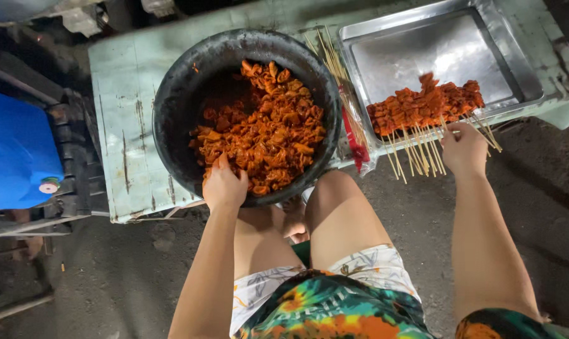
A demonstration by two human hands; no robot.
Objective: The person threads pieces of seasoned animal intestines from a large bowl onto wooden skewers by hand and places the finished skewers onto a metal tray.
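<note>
Left hand (223, 184) grip clenched on meat (262, 129) in bowl (177, 94); right hand (464, 147) grasping skewer (450, 133) w/ tray (516, 56).

tray (516, 63): shiny metal | skewers (416, 157): bare wood | bowl (171, 107): matt black

Surface: low, scuffed pale-green painted table (124, 107) | On it: large round black bowl (177, 94) — left of centre | loose bundle of bare bamboo skewers (336, 66) beside it | shiny rectangular steel tray (516, 59) — at the right end
</note>
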